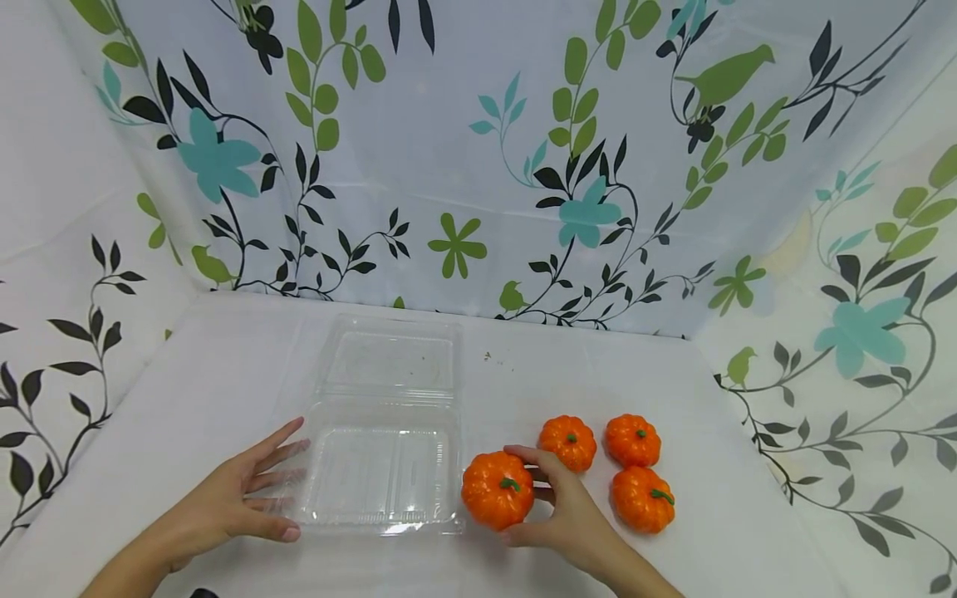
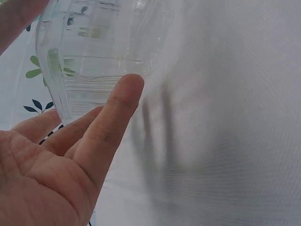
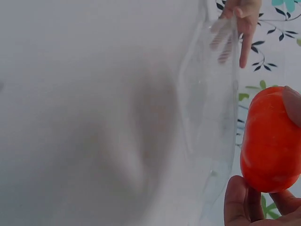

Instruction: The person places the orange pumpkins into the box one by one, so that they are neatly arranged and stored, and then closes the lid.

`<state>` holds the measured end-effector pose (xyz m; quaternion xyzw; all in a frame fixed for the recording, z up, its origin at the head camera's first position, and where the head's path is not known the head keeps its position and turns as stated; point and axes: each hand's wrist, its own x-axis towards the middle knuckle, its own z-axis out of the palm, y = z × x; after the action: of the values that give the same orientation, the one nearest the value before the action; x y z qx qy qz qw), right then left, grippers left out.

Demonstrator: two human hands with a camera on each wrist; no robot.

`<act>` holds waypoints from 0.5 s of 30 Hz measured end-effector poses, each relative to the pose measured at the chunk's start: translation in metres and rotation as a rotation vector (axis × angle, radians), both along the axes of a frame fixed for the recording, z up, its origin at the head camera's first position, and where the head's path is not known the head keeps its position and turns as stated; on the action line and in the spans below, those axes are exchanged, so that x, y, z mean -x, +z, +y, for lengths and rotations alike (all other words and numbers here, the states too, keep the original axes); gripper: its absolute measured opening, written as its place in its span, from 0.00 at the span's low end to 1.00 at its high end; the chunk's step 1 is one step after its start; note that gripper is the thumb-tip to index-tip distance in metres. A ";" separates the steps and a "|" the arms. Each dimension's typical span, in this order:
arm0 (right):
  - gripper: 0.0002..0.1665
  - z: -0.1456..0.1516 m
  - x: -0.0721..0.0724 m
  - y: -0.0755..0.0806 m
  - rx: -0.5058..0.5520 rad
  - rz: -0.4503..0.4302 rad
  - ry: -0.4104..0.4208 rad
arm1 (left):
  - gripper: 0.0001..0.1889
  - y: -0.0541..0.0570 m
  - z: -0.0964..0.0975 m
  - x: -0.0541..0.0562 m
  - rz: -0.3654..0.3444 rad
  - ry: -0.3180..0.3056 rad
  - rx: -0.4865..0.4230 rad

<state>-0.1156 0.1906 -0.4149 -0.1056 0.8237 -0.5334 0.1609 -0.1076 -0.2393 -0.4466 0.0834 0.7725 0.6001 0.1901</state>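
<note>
My right hand (image 1: 571, 515) grips a small orange toy pumpkin (image 1: 493, 490) with a green stem, held just off the right side of a clear plastic clamshell container (image 1: 377, 477). In the right wrist view the pumpkin (image 3: 270, 141) sits between thumb and fingers. The container lies open, its lid (image 1: 392, 357) folded back towards the far side. My left hand (image 1: 224, 498) is spread at the container's left wall, fingers extended; some show through the clear plastic. The left wrist view shows the fingers (image 2: 101, 127) against the container's side; whether each one touches cannot be told.
Three more orange pumpkins stand to the right: one (image 1: 568, 443) just beyond my right hand, one (image 1: 632, 440) beside it, one (image 1: 643, 500) nearer. The white tabletop (image 1: 568, 365) meets a leaf-patterned cloth (image 1: 449, 166) behind. A dark object (image 1: 203, 593) peeks in at the bottom edge.
</note>
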 end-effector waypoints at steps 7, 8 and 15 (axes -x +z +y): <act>0.50 -0.029 0.005 0.010 0.090 -0.027 0.078 | 0.64 0.000 0.000 0.000 -0.007 0.009 0.005; 0.50 -0.033 0.006 0.011 0.097 -0.031 0.081 | 0.64 0.000 0.000 0.001 -0.007 0.008 0.003; 0.50 -0.059 0.014 0.021 0.177 -0.082 0.084 | 0.65 0.000 -0.001 0.000 -0.010 0.002 -0.007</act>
<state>-0.1292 0.1320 -0.3939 -0.1320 0.7610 -0.6005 0.2069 -0.1076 -0.2401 -0.4462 0.0805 0.7694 0.6035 0.1930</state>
